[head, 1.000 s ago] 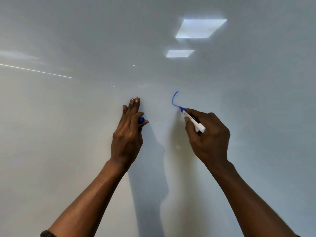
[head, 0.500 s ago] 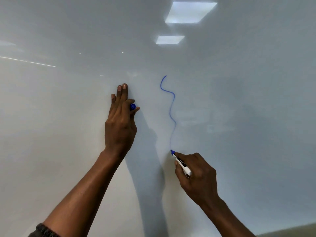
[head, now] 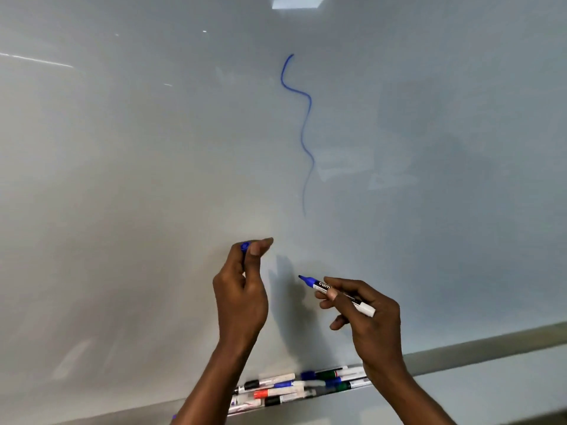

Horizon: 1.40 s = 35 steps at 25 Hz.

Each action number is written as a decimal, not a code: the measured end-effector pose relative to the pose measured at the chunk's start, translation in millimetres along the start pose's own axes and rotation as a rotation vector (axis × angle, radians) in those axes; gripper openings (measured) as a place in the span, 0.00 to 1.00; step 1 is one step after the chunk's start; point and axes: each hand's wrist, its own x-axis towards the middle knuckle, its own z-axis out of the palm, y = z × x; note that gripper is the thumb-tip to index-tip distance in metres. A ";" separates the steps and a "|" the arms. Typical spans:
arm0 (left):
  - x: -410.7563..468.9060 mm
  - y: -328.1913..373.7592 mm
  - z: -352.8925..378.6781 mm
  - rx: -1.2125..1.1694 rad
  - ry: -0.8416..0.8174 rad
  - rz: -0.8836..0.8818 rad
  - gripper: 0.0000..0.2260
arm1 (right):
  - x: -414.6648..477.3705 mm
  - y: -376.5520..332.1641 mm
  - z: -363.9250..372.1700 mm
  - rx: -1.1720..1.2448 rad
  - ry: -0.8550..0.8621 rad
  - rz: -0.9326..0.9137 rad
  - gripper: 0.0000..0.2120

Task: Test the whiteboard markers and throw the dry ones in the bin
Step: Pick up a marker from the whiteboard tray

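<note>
Nearest, a cluster of markers [head: 285, 389] is seen lying on the ledge [head: 460, 354] at the foot of the whiteboard [head: 122, 179], with black, blue, red and green caps. Both ends of the cluster are hidden by the two forearms crossing in front of it. Just beyond, the left hand [head: 242, 296] is raised before the board, its grip closed round a blue cap [head: 244, 246], of which only the end is shown above the curled fingers. To its right, and apart from it, the uncapped blue marker [head: 336, 292] is pinched in the grip of the right hand [head: 371, 317], its tip pointed left. Whether the tip touches the board cannot be told. Farther up, a wavy blue line [head: 302, 133] is drawn on the board, thinning toward its lower end. At the top edge a ceiling light's reflection [head: 296, 1] is caught.
</note>
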 end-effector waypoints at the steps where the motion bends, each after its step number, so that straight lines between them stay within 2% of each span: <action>1: -11.8 -7.5 2.8 -0.148 -0.023 -0.177 0.17 | -4.3 1.8 -0.5 0.030 0.000 0.025 0.08; 3: -30.0 -19.6 7.5 -0.447 -0.038 -0.526 0.21 | -14.1 6.7 -1.6 0.037 -0.025 0.054 0.08; 5: -43.6 -28.2 10.1 -0.659 -0.049 -0.787 0.24 | -22.9 13.9 -1.7 -0.015 -0.074 0.060 0.08; 7: -53.0 -32.8 12.3 -0.805 -0.069 -0.926 0.24 | -29.9 20.8 -1.1 -0.073 -0.098 0.068 0.08; 10: -63.3 -35.1 17.2 -0.924 -0.091 -1.013 0.23 | -38.4 30.4 0.4 -0.121 -0.093 0.086 0.09; 17: -77.0 -34.9 28.3 -0.923 -0.129 -1.072 0.22 | -43.3 42.6 -6.8 -0.239 -0.108 0.046 0.10; 23: -98.7 -41.3 47.7 -0.691 -0.166 -0.985 0.23 | -46.4 53.2 -18.0 -0.339 -0.125 0.008 0.10; 28: -113.7 -48.6 63.1 -0.560 -0.220 -0.870 0.24 | -55.9 67.0 -26.4 -0.340 -0.081 0.160 0.04; 35: -136.1 -60.5 84.9 -0.499 -0.352 -0.812 0.23 | -60.3 71.4 -51.9 -0.002 0.018 0.522 0.05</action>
